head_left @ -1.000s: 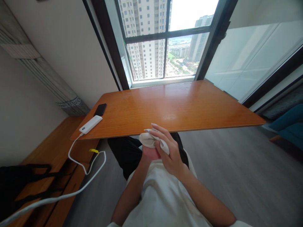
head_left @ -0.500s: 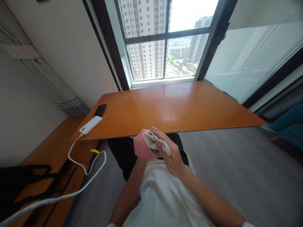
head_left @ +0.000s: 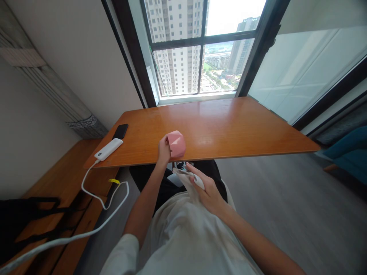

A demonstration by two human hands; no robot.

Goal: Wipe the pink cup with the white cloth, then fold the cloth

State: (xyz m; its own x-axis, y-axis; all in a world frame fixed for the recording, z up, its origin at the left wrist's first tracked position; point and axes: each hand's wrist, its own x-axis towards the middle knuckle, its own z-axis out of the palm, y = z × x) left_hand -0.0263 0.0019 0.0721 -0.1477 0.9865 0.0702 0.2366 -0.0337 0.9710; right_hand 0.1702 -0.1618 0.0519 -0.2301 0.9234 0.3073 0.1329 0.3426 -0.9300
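Note:
My left hand (head_left: 164,149) is closed on a glossy pink, faceted, cup-like container (head_left: 177,144), gripping its left side. Its exact kind is not clear. The container is over the near edge of the wooden table (head_left: 223,126); whether it touches the top I cannot tell. Some of my left fingers are hidden behind it. Closer to my body, my right hand (head_left: 207,191) pinches a pale beige cloth (head_left: 187,176), which hangs loosely from the fingers above my lap, apart from the container.
On the table's left end lie a white power bank (head_left: 109,149) and a black phone (head_left: 120,131). A white cable (head_left: 99,229) runs from the power bank across the left side. A black bag (head_left: 23,225) rests at lower left. A window (head_left: 200,46) stands behind the table.
My left hand has carried the pink container forward and up, away from the cloth, to the table edge. The cloth in my right hand now hangs down, no longer pressed against the container.

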